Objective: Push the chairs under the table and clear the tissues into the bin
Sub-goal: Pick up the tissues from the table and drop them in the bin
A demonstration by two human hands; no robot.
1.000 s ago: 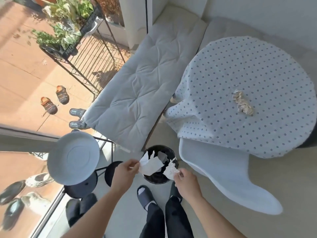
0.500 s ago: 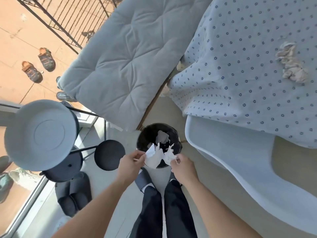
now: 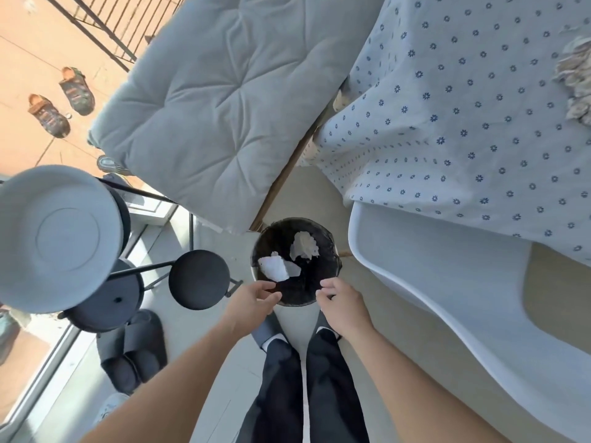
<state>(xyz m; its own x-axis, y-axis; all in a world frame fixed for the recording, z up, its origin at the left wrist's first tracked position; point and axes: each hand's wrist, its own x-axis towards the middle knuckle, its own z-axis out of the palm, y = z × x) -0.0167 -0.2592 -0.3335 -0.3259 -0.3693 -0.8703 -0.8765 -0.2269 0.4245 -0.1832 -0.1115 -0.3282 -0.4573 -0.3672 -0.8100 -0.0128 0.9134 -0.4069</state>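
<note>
A round black bin [image 3: 332, 254] stands on the floor just ahead of my feet. White tissues [image 3: 303, 246] lie inside it, one crumpled, another flatter piece [image 3: 274, 267] to its left. My left hand [image 3: 252, 303] and my right hand [image 3: 340, 303] hover at the bin's near rim, fingers loosely apart and holding nothing. A crumpled tissue clump [image 3: 575, 81] lies on the dotted tablecloth of the table [image 3: 463, 123] at the far right. The white chair [image 3: 447, 282] sits partly under the table.
A grey cushioned bench [image 3: 224, 100] runs along the left of the table. A tiered round side stand [image 3: 60, 238] and dark slippers [image 3: 131, 353] are on my left by the glass door. Shoes [image 3: 60, 100] lie outside on the terrace.
Both hands held white tissues over the bin earlier. The tissues have dropped into the bin and both hands are empty. The view has tilted down and closer.
</note>
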